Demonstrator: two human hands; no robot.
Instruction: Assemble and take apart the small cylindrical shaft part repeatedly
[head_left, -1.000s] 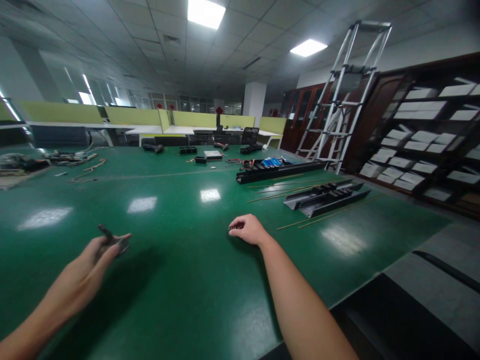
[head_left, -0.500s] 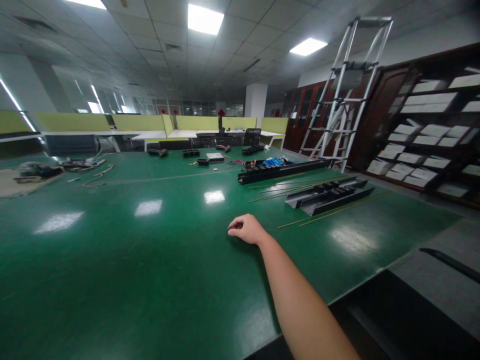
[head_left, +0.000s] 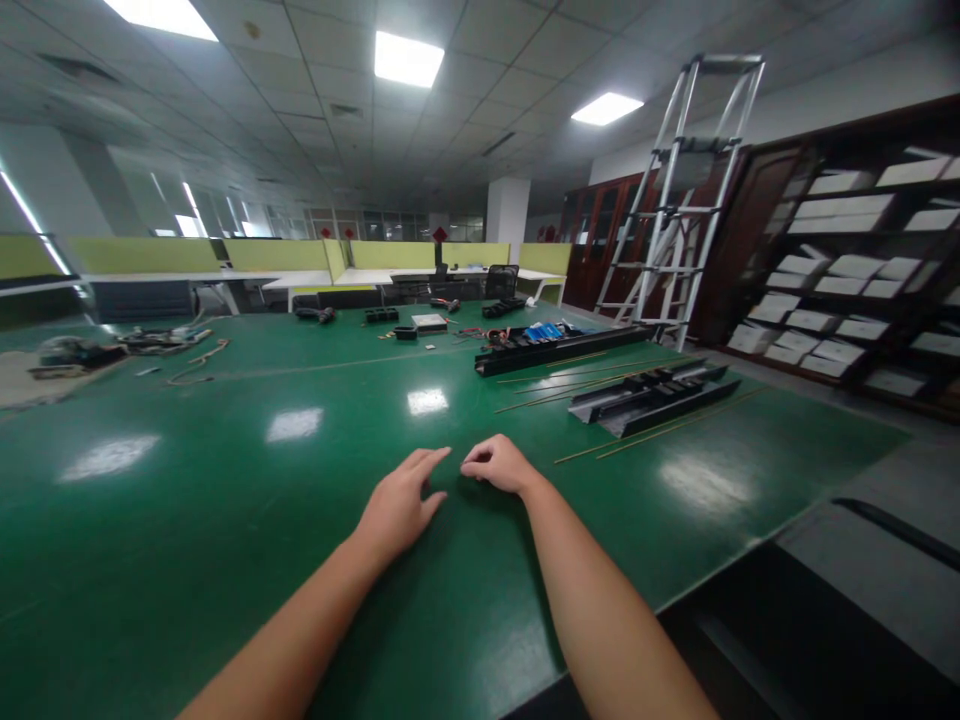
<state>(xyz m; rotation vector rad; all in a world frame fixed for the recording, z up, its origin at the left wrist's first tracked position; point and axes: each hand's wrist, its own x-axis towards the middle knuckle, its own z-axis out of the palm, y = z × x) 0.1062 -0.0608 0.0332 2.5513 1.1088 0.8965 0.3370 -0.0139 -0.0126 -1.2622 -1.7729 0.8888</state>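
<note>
Over the middle of the green table (head_left: 225,540), my right hand (head_left: 497,464) is closed, thumb and fingers pinched together. Whatever it holds is too small and too hidden to name. Just left of it is my left hand (head_left: 405,500), its thumb and fingers apart and nothing between them. A small gap separates the two hands. Beyond my right hand lie black metal channels (head_left: 652,405) and thin brass-coloured rods (head_left: 637,445).
A longer black channel (head_left: 570,350) with a blue bundle (head_left: 546,331) lies farther back. Black blocks (head_left: 381,314), a white box (head_left: 429,322) and pliers (head_left: 445,303) sit along the far side. A rope (head_left: 199,362) lies at left. An aluminium ladder (head_left: 679,200) stands behind.
My left hand has come into view from the lower left, beside my right hand. My right hand stays pinched in nearly the same place. The view has shifted slightly.
</note>
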